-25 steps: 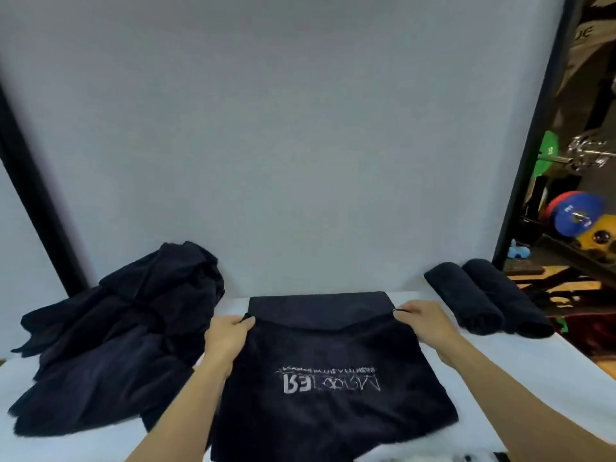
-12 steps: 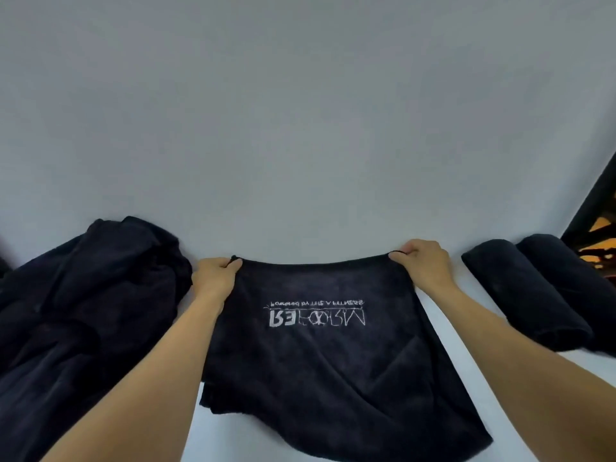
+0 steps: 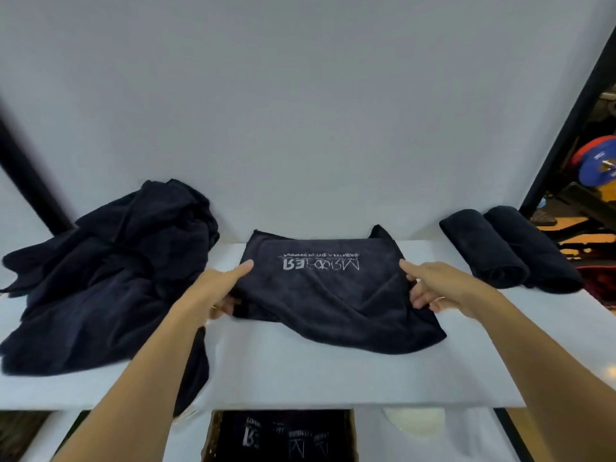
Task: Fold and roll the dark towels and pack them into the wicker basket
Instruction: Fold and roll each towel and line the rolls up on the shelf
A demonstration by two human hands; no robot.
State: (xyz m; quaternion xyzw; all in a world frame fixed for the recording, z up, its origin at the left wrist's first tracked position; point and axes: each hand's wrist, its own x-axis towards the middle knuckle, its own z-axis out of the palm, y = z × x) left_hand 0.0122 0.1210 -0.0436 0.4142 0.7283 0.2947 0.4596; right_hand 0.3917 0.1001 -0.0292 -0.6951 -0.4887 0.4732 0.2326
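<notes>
We are mid-fold, we judge: the towel [image 3: 326, 288] lies doubled on the table [image 3: 300, 371], logo up, its near edge still rumpled. Our left hand [image 3: 220, 288] pinches the left edge, forefinger stretched along the cloth; our right hand [image 3: 440, 288] pinches the right edge likewise. Next we likely need to pull it taut and flat before rolling. The cloth is soft, dark plush. A loose heap [image 3: 106, 271] waits left; two rolls [image 3: 510, 248] lie right; the basket [image 3: 210, 438] sits below, woven.

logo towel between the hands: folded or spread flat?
Folded, not rolled: the logo towel lies doubled on the table, layers showing at its rumpled near edge.
</notes>
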